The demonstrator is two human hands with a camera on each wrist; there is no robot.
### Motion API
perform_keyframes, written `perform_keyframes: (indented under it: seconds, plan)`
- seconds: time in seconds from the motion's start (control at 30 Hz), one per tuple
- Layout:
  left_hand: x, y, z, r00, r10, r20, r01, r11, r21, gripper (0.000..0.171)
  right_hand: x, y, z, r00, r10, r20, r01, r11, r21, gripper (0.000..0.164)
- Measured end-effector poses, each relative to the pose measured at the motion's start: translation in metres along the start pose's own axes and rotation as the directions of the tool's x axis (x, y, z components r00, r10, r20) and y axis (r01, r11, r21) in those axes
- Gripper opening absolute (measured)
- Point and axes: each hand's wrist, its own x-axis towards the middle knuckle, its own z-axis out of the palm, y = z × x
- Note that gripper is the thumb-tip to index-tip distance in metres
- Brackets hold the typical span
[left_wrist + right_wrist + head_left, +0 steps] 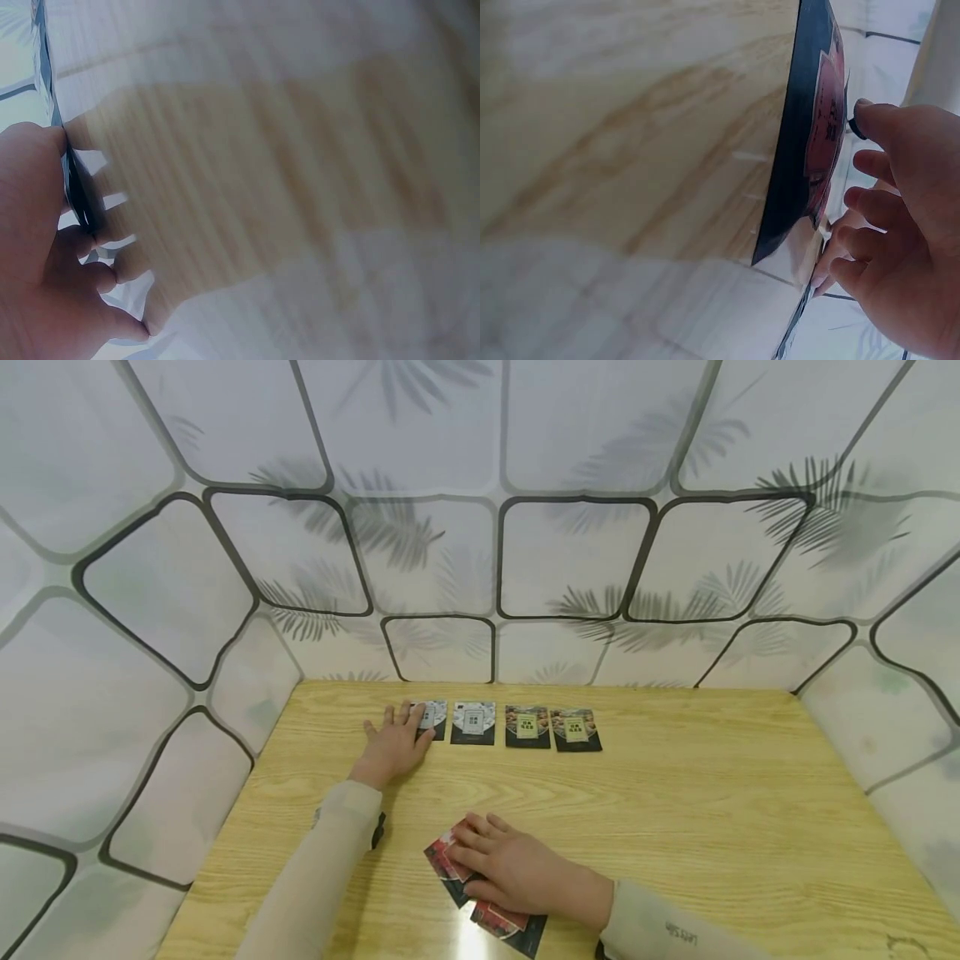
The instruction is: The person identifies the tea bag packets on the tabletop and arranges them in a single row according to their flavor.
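Note:
At the back of the table, my left hand (393,747) lies with fingers spread on the leftmost silver-and-black packet (430,718), covering its left part. A second silver-and-black packet (473,723) is just right of it. Two black packets with yellow-green labels, one inner (527,727) and one at the right end (576,730), continue the row. Nearer the front, my right hand (517,864) is over two red-and-black packets, an upper one (444,866) and a lower one (516,928), partly hiding both. In the right wrist view, loosely bent fingers hover by a red packet (829,112).
The light wood-grain table (697,810) extends to the right of the packets. Pale patterned fabric walls (570,560) rise at its back and sides. A bright reflection shows near the front edge, beside the lower red packet.

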Motion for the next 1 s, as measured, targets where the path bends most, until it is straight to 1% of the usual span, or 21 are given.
perform_keyframes:
  seconds: [0.27, 0.5, 0.77, 1.0]
  plan:
    - [0.000, 0.000, 0.001, 1.000, -0.012, 0.008, 0.012, 1.000, 0.002, 0.070, -0.001, -0.001, 0.001, 1.000, 0.003, 0.006, -0.003, 1.000, -0.012, 0.054]
    - [0.001, 0.000, 0.001, 1.000, -0.015, 0.011, 0.014, 1.000, 0.010, 0.070, 0.001, 0.003, -0.001, 0.999, 0.045, 0.019, -0.045, 0.999, 0.013, 0.056]
    - [0.001, 0.000, 0.001, 1.000, -0.013, 0.014, 0.013, 1.000, 0.011, 0.070, -0.003, 0.016, -0.004, 0.997, 0.077, -0.019, -0.076, 0.996, 0.051, 0.056]
    - [0.002, 0.000, 0.001, 1.000, -0.017, 0.019, 0.017, 1.000, 0.003, 0.071, -0.006, 0.025, -0.009, 0.990, 0.144, -0.006, -0.143, 0.986, 0.084, 0.056]
